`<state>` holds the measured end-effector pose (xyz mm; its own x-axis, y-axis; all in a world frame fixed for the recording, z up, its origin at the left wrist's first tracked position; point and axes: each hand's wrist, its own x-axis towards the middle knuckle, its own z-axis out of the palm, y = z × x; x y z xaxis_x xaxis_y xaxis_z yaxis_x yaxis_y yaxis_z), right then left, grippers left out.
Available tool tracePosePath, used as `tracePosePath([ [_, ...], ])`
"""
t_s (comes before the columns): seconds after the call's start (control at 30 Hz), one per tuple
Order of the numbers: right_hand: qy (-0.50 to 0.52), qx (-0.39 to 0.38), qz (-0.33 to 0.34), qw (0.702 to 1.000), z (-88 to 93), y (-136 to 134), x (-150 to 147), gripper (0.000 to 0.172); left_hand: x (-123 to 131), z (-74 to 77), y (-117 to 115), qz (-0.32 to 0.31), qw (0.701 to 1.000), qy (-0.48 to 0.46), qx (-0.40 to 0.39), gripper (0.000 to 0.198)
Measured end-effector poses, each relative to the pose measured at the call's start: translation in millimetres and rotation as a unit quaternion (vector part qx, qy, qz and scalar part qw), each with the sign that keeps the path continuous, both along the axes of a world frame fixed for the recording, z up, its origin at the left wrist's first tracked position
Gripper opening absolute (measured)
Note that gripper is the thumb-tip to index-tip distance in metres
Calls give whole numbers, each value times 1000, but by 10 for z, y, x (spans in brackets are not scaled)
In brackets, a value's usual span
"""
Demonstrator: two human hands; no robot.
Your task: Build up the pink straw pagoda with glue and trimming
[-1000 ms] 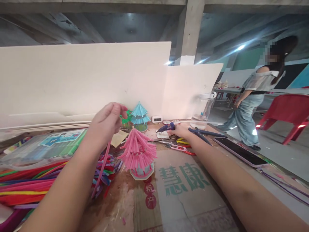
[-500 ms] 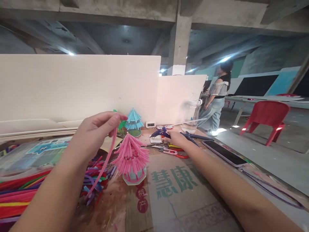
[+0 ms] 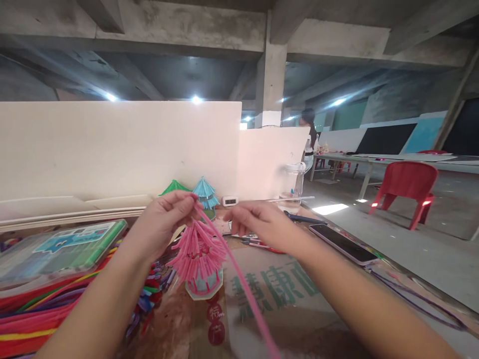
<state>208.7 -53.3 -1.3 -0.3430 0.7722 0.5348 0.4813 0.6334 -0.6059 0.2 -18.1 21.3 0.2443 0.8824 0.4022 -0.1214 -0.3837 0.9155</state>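
Note:
My left hand (image 3: pixel 170 217) pinches one end of a pink pipe cleaner (image 3: pixel 243 276). From my fingertips the strip slants down to the lower right, passing over the cardboard. Below the pinch stands a small pink pavilion-like model (image 3: pixel 198 254) with a two-tier fringed roof and an octagonal base. My right hand (image 3: pixel 258 222), slightly blurred, hangs to the right of the model with loosely bent, parted fingers and nothing visible in them. It hides most of the tools behind it. Behind my left hand are a light-blue roofed model (image 3: pixel 205 192) and a green one (image 3: pixel 174 187).
Bundles of coloured pipe cleaners (image 3: pixel 22 314) and a plastic case (image 3: pixel 75 244) lie at left. A phone (image 3: pixel 342 243) rests at right. Farther back are a small clock (image 3: pixel 229 201), a clear jug (image 3: pixel 293 182) and red-handled scissors (image 3: pixel 267 246). A person (image 3: pixel 309 137) stands beyond the white partition.
My right hand has let go of the blue glue gun and come back toward the left. The pipe cleaner has swung from the model's left to its right. The distant person moved left.

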Motion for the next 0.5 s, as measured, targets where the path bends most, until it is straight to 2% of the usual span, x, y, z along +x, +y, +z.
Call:
tracePosePath([
  [0.1,-29,-2,33,999,-68,-85,-134,28,59,-69,-12,-24,998,54,23,34],
  [0.17,-52,-2,23,998,-103,-104,-187,23,72,-89,-33,-42,996,70,25,34],
  [0.23,-61,6,7,998,-115,-110,-210,25,66,-91,-52,-42,996,78,34,33],
  [0.4,-54,71,-23,996,-83,-125,-211,37,6,-58,-64,47,983,146,103,25],
  [0.5,-52,101,-35,993,-98,-124,-212,33,-25,-39,-56,66,972,185,131,23],
])
